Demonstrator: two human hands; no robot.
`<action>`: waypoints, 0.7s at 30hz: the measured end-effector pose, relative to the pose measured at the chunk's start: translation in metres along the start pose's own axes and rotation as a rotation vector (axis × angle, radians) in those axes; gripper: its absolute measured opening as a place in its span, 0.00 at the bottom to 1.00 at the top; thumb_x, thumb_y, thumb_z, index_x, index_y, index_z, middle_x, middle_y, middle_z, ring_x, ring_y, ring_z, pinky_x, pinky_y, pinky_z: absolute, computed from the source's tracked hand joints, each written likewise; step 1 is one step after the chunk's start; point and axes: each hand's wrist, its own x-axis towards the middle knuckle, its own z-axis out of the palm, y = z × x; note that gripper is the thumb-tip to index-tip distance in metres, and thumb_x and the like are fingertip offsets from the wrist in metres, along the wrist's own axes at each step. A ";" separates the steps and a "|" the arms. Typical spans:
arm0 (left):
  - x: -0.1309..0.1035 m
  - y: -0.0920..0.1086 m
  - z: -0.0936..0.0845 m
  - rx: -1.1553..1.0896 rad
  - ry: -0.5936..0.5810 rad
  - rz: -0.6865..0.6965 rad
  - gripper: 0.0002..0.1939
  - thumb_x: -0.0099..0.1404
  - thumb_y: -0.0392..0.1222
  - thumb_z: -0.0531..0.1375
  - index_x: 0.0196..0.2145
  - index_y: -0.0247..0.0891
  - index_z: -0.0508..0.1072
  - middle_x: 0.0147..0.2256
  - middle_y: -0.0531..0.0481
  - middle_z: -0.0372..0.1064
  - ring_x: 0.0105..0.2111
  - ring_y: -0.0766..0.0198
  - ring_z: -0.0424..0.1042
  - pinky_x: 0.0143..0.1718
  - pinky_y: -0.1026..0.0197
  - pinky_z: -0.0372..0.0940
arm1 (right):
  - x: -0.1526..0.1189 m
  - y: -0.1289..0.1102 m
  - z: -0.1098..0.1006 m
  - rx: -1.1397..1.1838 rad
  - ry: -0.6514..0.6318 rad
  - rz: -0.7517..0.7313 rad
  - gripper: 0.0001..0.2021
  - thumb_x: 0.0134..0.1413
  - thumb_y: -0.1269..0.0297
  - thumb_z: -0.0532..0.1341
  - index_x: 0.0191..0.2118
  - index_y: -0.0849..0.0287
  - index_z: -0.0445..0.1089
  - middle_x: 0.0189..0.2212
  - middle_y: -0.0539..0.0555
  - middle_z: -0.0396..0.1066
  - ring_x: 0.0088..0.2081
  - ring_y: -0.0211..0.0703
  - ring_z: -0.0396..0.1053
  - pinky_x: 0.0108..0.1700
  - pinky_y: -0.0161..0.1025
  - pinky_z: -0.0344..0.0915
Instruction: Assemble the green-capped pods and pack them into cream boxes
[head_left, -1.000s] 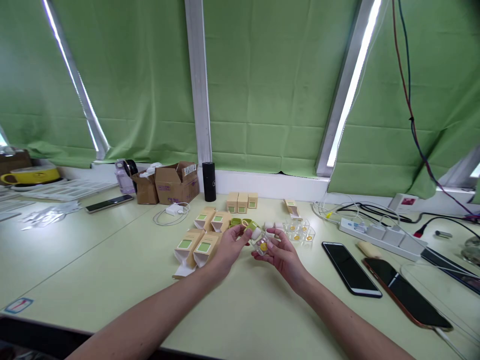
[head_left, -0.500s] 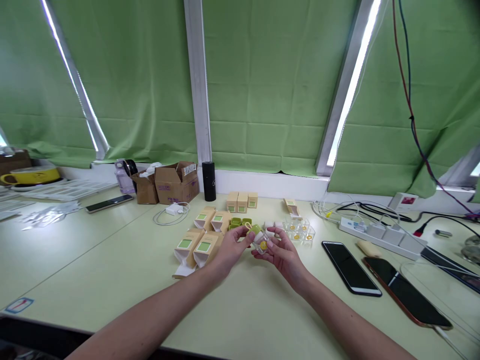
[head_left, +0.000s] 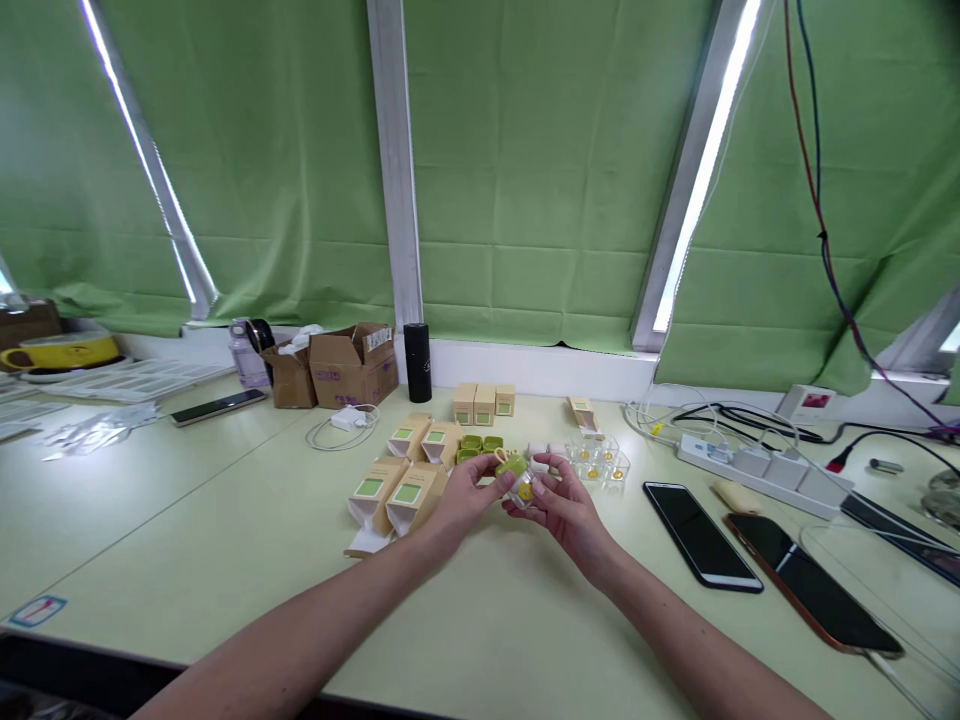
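Close together above the table, my two hands work on one small piece. My left hand (head_left: 466,498) pinches a green cap (head_left: 512,463) with a pale loop. Within the fingers of my right hand (head_left: 571,508) is a small clear square jar (head_left: 523,491) with a yellow round mark. The cap sits against the jar's white top; whether it is fully seated I cannot tell. Behind my left hand are several green caps (head_left: 472,442). Beyond my right hand stand several clear jars (head_left: 596,458) with yellow marks, beside small white pieces (head_left: 555,450).
Open kraft boxes (head_left: 409,495) lie left of my hands, and small closed boxes (head_left: 484,403) stand behind. A black cylinder (head_left: 418,363) and cardboard cartons (head_left: 354,365) are at the back left. To the right lie phones (head_left: 701,535), a power strip (head_left: 765,470) and cables.
The green cap has shifted slightly down and right onto the clear jar, and less of the white top shows. Both hands stay almost in place.
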 end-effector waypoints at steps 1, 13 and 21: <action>0.000 0.000 0.000 0.003 -0.001 0.001 0.21 0.57 0.56 0.73 0.40 0.37 0.82 0.41 0.42 0.79 0.40 0.53 0.74 0.42 0.59 0.67 | 0.000 0.000 0.000 -0.001 0.000 -0.002 0.29 0.46 0.53 0.76 0.48 0.50 0.63 0.42 0.52 0.77 0.39 0.53 0.81 0.54 0.61 0.72; -0.001 0.002 0.001 -0.007 -0.045 -0.014 0.23 0.57 0.57 0.72 0.43 0.36 0.82 0.41 0.41 0.79 0.37 0.56 0.74 0.40 0.59 0.66 | 0.000 0.002 0.000 -0.017 0.013 -0.011 0.29 0.46 0.52 0.76 0.50 0.50 0.62 0.43 0.52 0.78 0.40 0.52 0.81 0.56 0.60 0.71; -0.001 0.002 0.000 0.030 -0.056 -0.001 0.24 0.58 0.59 0.71 0.43 0.35 0.81 0.39 0.41 0.78 0.36 0.56 0.74 0.39 0.59 0.66 | 0.000 0.000 0.002 -0.005 0.003 -0.008 0.29 0.46 0.53 0.76 0.49 0.50 0.63 0.42 0.51 0.78 0.39 0.50 0.81 0.57 0.60 0.70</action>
